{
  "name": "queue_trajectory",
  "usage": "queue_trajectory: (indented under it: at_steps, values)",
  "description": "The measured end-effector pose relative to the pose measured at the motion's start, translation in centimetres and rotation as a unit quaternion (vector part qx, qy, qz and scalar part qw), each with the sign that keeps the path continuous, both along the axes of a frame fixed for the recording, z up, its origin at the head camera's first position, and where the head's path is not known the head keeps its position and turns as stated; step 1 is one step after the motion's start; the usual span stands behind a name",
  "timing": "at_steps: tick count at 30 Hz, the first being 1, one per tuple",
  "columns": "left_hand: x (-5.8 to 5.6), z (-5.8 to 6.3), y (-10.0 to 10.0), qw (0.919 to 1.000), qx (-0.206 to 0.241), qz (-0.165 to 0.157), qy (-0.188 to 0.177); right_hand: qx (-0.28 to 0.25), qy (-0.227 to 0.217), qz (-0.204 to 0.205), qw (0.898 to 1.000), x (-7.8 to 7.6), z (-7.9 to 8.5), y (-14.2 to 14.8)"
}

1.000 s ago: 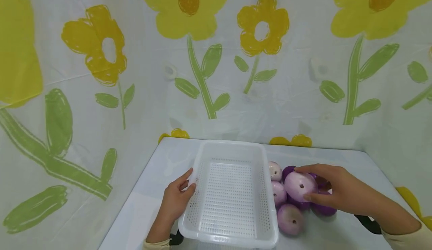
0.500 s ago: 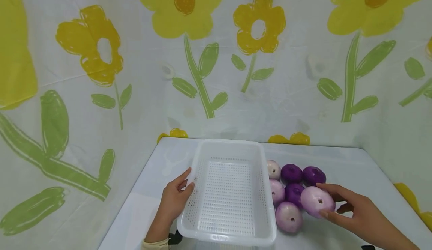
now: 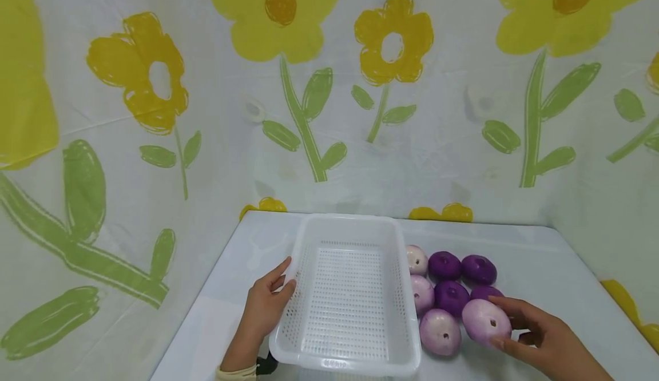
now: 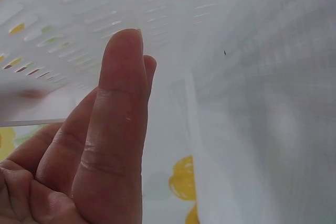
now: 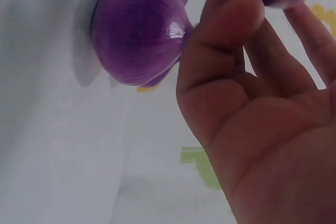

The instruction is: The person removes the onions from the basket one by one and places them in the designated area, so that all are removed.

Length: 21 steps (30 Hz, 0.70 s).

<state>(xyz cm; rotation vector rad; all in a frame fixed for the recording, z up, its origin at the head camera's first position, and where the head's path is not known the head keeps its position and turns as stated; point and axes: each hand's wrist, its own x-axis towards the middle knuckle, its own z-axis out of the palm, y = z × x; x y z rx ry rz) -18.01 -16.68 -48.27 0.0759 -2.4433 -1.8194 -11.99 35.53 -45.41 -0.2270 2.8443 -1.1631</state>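
A white perforated plastic basket (image 3: 334, 365) stands on the table with only its bare bottom showing inside. My left hand (image 3: 262, 306) holds its left rim; in the left wrist view, fingers (image 4: 118, 114) extend against the slotted wall. My right hand (image 3: 548, 338) pinches a pale purple onion (image 3: 484, 319) between thumb and fingers, at the front right of a group of onions. Pale onions (image 3: 440, 333) line the basket's right side, with dark purple onions (image 3: 445, 265) beside them. One dark onion (image 3: 486, 293) is partly hidden behind the held one.
The white table (image 3: 535, 255) reaches back to a curtain (image 3: 443, 112) printed with yellow flowers. The onion group sits close against the basket's right wall. In the right wrist view, a purple onion (image 5: 139, 30) lies near my thumb.
My right hand has carried the pale onion from over the group toward the front right and lowered it, uncovering the dark onions behind. The left hand stays at the basket rim.
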Motion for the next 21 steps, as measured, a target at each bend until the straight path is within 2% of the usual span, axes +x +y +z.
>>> queue_trajectory:
  at_steps: [4, 10, 15, 21]
  values:
    - [0.0, 0.1, 0.1, 1.0, -0.004, 0.001, 0.0, -0.001, -0.05, 0.003, 0.999, -0.1, -0.5, 0.4]
    - [0.0, 0.1, 0.1, 1.0, -0.007, 0.006, -0.001, 0.01, -0.134, -0.038, 0.99, -0.4, -0.4, 0.3]
    - [-0.1, 0.1, 0.1, 0.9999, -0.006, 0.008, -0.001, 0.018, -0.148, -0.044, 0.988, -0.5, -0.8, 0.0]
    - [-0.1, 0.1, 0.1, 1.0, -0.004, 0.006, -0.004, 0.037, -0.133, -0.032, 0.99, -0.7, -1.3, 0.1]
